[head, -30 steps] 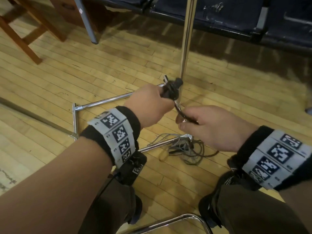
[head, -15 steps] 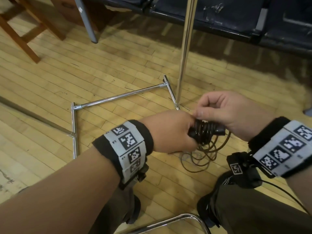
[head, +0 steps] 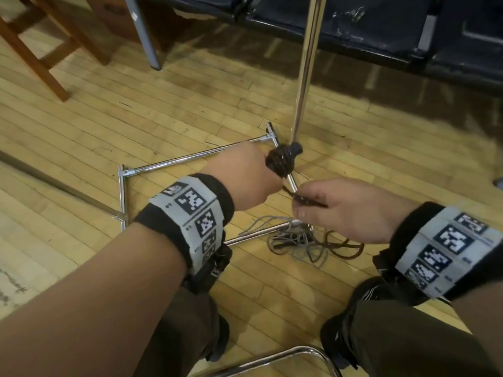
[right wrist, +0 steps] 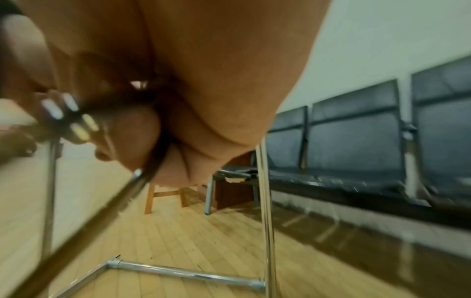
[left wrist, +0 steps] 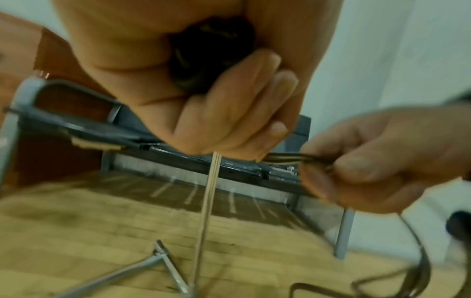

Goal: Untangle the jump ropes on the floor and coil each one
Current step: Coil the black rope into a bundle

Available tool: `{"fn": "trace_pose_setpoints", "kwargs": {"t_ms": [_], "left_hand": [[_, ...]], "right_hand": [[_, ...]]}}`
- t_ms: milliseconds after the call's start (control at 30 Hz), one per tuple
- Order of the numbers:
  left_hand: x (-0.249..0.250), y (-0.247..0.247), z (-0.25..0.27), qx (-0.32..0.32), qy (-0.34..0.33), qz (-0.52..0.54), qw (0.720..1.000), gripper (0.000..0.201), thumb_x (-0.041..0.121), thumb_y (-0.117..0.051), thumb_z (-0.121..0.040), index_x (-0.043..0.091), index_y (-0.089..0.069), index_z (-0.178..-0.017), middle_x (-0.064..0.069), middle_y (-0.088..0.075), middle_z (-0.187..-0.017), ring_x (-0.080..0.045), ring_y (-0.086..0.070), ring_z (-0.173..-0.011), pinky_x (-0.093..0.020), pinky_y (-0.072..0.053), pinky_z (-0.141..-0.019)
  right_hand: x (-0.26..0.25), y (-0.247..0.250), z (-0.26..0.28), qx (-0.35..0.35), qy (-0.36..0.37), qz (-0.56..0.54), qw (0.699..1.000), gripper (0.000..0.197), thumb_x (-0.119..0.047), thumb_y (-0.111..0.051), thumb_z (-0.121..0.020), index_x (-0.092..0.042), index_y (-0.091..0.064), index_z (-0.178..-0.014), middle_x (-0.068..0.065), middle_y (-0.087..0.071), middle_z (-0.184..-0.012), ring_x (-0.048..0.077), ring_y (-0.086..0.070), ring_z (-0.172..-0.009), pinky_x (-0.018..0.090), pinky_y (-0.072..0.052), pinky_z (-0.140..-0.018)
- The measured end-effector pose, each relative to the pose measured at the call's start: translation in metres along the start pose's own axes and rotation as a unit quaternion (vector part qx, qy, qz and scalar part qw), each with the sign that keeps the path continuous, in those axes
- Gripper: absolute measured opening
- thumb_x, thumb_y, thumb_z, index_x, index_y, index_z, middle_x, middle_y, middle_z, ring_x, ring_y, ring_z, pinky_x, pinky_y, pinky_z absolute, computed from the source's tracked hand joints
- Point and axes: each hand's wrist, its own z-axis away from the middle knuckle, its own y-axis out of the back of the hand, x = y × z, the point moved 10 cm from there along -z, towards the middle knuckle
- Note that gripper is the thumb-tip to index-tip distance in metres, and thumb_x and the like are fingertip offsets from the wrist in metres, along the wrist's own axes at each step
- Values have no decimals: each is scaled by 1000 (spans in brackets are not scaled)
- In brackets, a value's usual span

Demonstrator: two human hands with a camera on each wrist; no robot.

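My left hand grips a black jump rope handle wrapped in dark cord, held above the floor; in the left wrist view the same bundle sits inside my curled fingers. My right hand pinches the dark cord that runs from that bundle, shown also as strands in the left wrist view. Loose dark loops trail to the floor. A grey rope lies tangled in a pile under my right hand.
A chrome stand with an upright pole and floor bars frames the work spot. Dark bench seats run along the back, a wooden stool stands at the far left, and a chrome chair tube lies near my knees.
My left hand has lifted the wrapped handle up and away from me. My right hand has dropped below it and drawn out a length of dark cord.
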Motion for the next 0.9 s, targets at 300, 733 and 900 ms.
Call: {"fn": "trace_pose_setpoints", "kwargs": {"t_ms": [300,733,900], "left_hand": [[12,-63,18,-173,-108,-265,943,22,27,-52,-103,16,-61,-86,1,-56,-76,-12,-49,-61,-23,-35,-52],[44,-48,31,-155,-135,41,978,8,28,-79,-87,25,-72,-85,2,-73,-68,-1,-63,-52,-19,-51,-52],[6,-8,6,-36,14,139,990,13,20,-74,-87,11,-70,-95,-4,-75,-67,-13,-57,-47,-25,-42,-43]], "right_hand": [[-41,23,18,50,72,20,996,27,-57,-56,-81,-35,-70,-79,-21,-66,-80,-1,-61,-73,10,-46,-62],[25,37,4,82,7,-330,941,44,-48,-67,-81,-5,-70,-90,20,-55,-77,26,-45,-56,33,-38,-49],[40,11,-5,62,-60,-124,989,31,-50,-49,-101,-28,-68,-93,-10,-53,-64,7,-48,-54,29,-38,-55]]}}
